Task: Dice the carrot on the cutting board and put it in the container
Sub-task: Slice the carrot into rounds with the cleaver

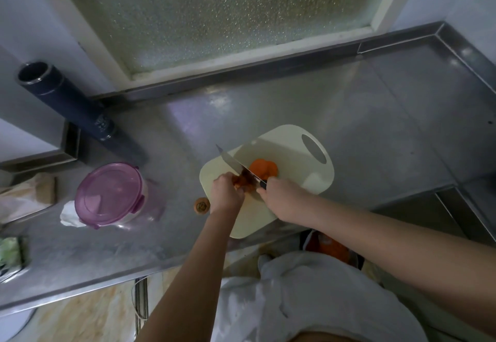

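- In the head view, the risk we see first is to the left hand (225, 194). Its fingers curl over the uncut carrot piece (239, 182) right against the knife (233, 162). If the blade slips or the carrot rolls, the fingertips could be nicked.
- The cutting board (295, 151) lies askew, with its near corner close to the front edge of the surface (362, 127). We judge that hard downward cuts could shift it towards that edge.
- The diced carrot (263, 170) lies heaped on the middle of the board, just on the far side of the blade. A wide sweep of the knife could scatter bits onto the surface, where a carrot end (201, 205) already lies just off the board.
- The container (112, 194) stands well apart to the left with its purple lid on. We judge that the lid must come off before anything goes in, and carrying dice that far invites spills.
- The left hand's knuckles are up and its fingers are bent down, pinning the carrot piece to the board. Its forearm reaches in from below.
- The right hand (281, 194) is wrapped tight round the knife's dark handle. The blade runs away and to the left across the board, with its edge down on the carrot. This forearm comes in from the lower right.
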{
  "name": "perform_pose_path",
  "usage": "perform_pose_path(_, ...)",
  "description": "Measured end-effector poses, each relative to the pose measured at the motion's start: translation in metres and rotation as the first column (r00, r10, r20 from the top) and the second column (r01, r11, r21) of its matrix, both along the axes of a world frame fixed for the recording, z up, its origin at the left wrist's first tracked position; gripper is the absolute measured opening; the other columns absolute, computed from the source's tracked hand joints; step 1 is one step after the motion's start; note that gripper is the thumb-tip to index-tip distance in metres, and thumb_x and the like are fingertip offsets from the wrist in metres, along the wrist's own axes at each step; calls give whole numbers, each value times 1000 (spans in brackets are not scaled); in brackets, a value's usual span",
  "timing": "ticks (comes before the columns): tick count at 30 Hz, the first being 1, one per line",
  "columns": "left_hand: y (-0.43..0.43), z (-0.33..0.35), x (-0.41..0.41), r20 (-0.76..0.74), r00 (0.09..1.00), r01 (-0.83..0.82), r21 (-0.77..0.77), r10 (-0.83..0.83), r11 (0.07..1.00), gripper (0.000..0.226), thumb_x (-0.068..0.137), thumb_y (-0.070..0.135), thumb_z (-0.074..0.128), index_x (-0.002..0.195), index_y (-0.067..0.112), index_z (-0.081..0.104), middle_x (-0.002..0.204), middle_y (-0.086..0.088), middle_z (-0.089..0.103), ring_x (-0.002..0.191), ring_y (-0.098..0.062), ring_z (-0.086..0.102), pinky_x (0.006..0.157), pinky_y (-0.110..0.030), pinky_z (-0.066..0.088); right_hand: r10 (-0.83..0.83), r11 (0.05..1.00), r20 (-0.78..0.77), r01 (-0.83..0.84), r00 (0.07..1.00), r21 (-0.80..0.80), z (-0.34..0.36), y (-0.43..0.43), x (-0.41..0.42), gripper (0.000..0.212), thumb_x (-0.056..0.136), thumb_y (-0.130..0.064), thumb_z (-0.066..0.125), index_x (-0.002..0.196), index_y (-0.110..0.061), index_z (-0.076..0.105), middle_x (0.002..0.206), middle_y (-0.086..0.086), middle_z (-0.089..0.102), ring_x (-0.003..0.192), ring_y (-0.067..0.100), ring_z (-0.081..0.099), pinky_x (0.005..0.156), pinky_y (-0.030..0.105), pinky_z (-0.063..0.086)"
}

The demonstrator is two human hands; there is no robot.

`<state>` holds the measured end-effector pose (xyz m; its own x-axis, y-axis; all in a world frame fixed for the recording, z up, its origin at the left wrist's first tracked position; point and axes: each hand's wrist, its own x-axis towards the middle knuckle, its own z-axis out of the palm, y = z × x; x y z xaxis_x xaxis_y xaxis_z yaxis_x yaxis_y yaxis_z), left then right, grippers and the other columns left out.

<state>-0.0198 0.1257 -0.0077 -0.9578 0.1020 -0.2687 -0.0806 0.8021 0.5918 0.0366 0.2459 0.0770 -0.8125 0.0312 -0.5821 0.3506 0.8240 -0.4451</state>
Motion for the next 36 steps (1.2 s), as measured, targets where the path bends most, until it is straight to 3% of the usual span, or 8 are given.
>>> perform_pose_path(6,-1,4,1,5,1000,-1,9,1,1000,14,79,8,67,90,0,63,87,-15,64,80,-28,57,66,-29,39,-63,996,15,64,998,-59,-13,-5,-15,39,102,-31,35,112,2,54,109,22,59,88,31,56,72,31,37)
perform_pose_path(10,-1,3,0,23,1000,-8,11,8,1000,11,81,6,63,91,2,63,88,-14,65,83,-29,58,67,-31,42,-63,998,-16,62,998,-20,-25,-10,-20,40,102,-31,34,111,3,54,110,23,60,95,34,59,70,32,39)
perform_pose_path(14,-1,3,1,15,1000,-2,-5,2,1000,10,81,3,60,91,2,63,89,-16,66,84,-29,58,66,-27,37,-59,998,-20,59,998,5,-27,-17,-28,42,102,-30,35,116,5,52,116,26,58,104,38,58,80,37,44)
perform_pose_path(24,0,4,-3,45,999,-10,16,9,1000,15,80,10,66,94,3,64,91,-13,65,87,-29,58,68,-27,39,-60,993,-2,60,998,-99,-19,-2,-33,36,100,-26,38,120,0,52,118,19,56,112,36,54,92,39,45)
perform_pose_path(27,0,3,-3,53,998,-17,22,15,1000,16,79,12,69,93,5,66,90,-11,66,86,-27,59,68,-26,38,-35,995,10,36,999,-96,-17,10,-25,37,100,-27,38,123,-1,49,117,16,55,113,33,52,84,32,38)
perform_pose_path(31,0,5,-2,53,998,-18,40,16,999,21,79,11,70,99,4,67,95,-11,68,88,-25,60,71,-24,39,2,1000,36,-2,999,-9,-17,15,-3,38,102,-29,30,119,-1,50,83,6,49,104,35,56,76,31,37)
perform_pose_path(34,-1,3,-2,58,998,-36,52,33,998,22,78,11,70,100,5,67,95,-10,68,87,-24,60,71,-23,40,10,1000,4,-10,1000,25,-19,10,1,28,103,-26,32,108,-6,50,98,16,56,100,33,58,70,31,37)
perform_pose_path(36,-1,3,-3,73,996,-46,47,42,998,23,79,13,71,100,5,67,95,-10,68,86,-23,59,71,-25,40,-5,1000,-6,5,1000,11,-19,8,2,33,103,-29,31,107,-4,51,104,19,58,100,33,58,71,32,39)
